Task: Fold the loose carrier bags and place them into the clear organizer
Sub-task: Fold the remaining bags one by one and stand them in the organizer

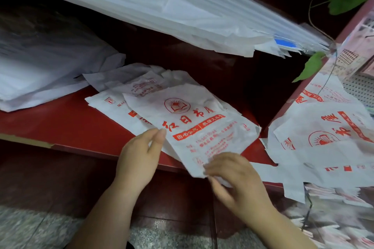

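Observation:
A white carrier bag (pixel 194 125) with red print lies flat on top of a small pile of similar bags (pixel 129 91) on the red shelf (pixel 60 125). My left hand (pixel 139 157) pinches the bag's left edge between thumb and fingers. My right hand (pixel 236 178) grips its near bottom corner at the shelf's front edge. More printed carrier bags (pixel 323 143) hang loose at the right. A clear organizer (pixel 334 226) with folded bags inside shows blurred at the lower right.
A thick stack of white bags (pixel 162 6) slopes overhead. Another wrapped white bundle (pixel 40 62) sits at the left of the shelf. Green leaves (pixel 311 64) and a thin stem hang at the right. Grey speckled floor (pixel 30 228) is below.

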The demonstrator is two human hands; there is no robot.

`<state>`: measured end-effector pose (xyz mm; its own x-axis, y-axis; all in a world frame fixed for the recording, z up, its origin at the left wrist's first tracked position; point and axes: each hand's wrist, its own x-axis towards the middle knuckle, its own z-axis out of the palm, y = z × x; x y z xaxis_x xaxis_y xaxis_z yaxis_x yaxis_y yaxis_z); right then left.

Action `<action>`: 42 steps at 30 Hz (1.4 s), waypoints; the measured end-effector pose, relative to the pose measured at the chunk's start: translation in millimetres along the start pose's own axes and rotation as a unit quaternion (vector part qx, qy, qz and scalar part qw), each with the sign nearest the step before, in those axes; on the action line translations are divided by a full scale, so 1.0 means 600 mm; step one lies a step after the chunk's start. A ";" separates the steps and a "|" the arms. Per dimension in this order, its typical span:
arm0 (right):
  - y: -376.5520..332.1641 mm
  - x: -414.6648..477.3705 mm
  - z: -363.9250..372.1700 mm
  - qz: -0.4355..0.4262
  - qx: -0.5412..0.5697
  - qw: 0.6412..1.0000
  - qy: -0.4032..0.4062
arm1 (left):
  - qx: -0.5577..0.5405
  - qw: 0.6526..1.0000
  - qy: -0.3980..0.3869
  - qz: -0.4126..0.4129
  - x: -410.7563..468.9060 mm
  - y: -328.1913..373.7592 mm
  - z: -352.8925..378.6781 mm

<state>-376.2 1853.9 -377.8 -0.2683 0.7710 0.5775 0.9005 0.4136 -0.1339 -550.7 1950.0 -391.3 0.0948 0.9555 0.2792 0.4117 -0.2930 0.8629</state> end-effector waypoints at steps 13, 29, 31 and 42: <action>0.092 0.091 -0.036 0.355 0.082 0.931 -0.034 | 0.023 0.994 0.076 -0.075 0.022 0.003 0.012; 0.155 0.171 0.010 0.540 0.191 0.818 -0.058 | -0.015 0.990 0.066 -0.123 0.046 0.002 0.001; 0.150 0.161 -0.008 0.525 0.227 0.819 -0.054 | -0.018 0.990 0.070 -0.124 0.045 0.002 0.000; 0.098 0.041 -0.110 0.512 0.414 0.753 0.026 | -0.212 0.969 -0.054 -0.115 0.024 0.003 -0.043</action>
<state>-307.3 1864.9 -318.3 0.4535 0.8800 -0.1411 0.0991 -0.2071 -0.9733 -571.8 1962.5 -374.6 0.1488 0.9883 0.0324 0.0264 -0.0367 0.9990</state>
